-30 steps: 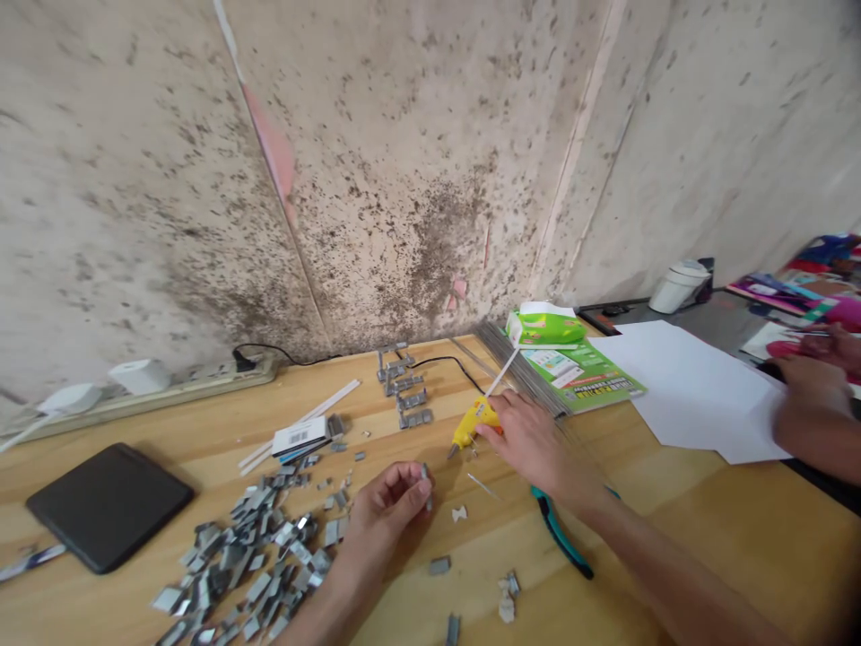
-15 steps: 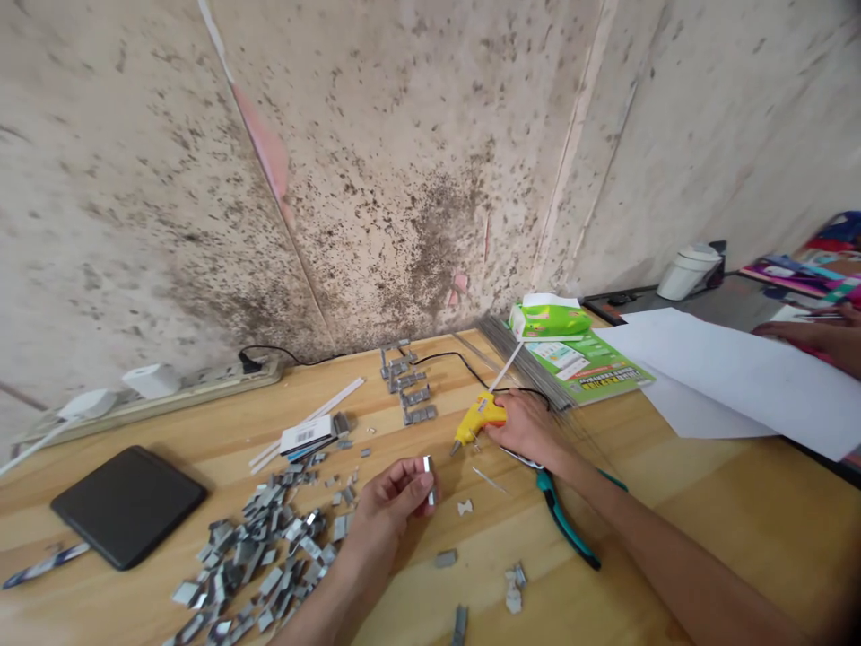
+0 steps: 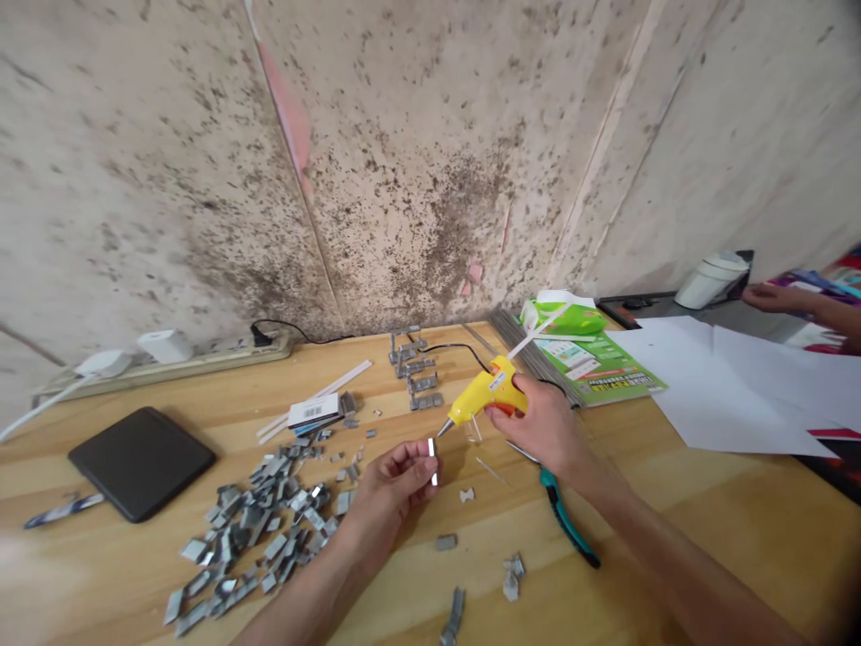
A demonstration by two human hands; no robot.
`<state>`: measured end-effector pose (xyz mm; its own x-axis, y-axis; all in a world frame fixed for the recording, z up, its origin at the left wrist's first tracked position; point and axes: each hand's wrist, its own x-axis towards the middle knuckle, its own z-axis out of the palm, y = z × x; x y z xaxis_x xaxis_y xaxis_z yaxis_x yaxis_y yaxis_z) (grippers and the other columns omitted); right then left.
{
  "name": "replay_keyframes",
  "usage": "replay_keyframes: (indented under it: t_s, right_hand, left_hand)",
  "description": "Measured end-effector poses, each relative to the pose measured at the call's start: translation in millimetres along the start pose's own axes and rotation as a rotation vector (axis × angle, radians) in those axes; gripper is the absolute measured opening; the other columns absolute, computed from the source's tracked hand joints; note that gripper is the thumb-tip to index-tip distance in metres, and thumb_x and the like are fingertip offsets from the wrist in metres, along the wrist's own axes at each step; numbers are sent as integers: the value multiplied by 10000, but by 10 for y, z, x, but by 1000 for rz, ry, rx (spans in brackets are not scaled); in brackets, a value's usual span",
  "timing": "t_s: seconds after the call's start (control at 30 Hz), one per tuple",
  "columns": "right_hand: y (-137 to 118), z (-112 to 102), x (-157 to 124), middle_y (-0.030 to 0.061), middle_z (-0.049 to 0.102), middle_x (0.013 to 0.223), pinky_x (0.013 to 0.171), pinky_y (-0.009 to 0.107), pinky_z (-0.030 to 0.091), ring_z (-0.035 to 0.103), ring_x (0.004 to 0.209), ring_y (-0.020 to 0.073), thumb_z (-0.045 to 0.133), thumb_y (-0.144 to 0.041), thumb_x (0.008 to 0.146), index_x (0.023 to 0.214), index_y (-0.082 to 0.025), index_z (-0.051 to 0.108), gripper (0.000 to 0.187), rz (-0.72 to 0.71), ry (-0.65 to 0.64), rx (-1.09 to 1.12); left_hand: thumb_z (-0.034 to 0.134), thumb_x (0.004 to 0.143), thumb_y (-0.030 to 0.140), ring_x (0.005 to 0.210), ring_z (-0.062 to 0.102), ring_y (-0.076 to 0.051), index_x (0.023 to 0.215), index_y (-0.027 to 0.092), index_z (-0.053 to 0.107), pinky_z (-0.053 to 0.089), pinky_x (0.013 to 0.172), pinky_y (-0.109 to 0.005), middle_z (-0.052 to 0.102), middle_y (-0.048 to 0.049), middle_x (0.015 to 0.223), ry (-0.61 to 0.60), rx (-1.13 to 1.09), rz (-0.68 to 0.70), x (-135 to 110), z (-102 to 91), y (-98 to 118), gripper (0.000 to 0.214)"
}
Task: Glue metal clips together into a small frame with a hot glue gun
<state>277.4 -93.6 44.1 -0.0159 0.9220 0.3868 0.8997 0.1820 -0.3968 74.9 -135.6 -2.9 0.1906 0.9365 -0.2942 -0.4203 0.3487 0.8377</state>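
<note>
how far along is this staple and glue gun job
Early, it seems. Done: a few joined staple blocks sit by the wall. In hand: the left hand pinches one staple piece while the right hand aims the glue gun nozzle at it. Left: a big pile of loose staple strips.

black tablet (image 3: pixel 141 462) far left, power strip (image 3: pixel 202 363) along wall, teal pliers (image 3: pixel 569 529) centre, green booklet (image 3: pixel 598 363) beside white sheets (image 3: pixel 726 395) right
</note>
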Motion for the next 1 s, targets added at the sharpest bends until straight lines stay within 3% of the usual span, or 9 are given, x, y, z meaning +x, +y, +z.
replay_keyframes:
  t_s: [0.1,0.3,1.0]
  right_hand:
    - [-18,-19,-61,48,631,747,645,285,428,592,706,200,581,-280,722,814,-181,550,139,-171,144,-15]
    - [-7,-49,-116,61,597,758,634,303,441,575,708,207,524,-241,799,844,-189,495,75,-398,260,-71]
    - [-12,-54,-141,67,583,775,648,320,445,562,724,216,510,-228,840,874,-191,484,57,-464,249,-98]
  left_hand:
    - [816,571,262,565,529,-75,752,130,663,425,544,-168,622,-13,664,22,-29,-4,9,-8,-9,271]
    - [837,527,248,528,517,-66,728,124,660,427,513,-161,599,8,610,43,-85,-1,11,6,-7,294]
    - [839,517,245,521,513,-70,724,131,652,421,507,-179,579,20,589,44,-88,20,14,-3,-33,301]
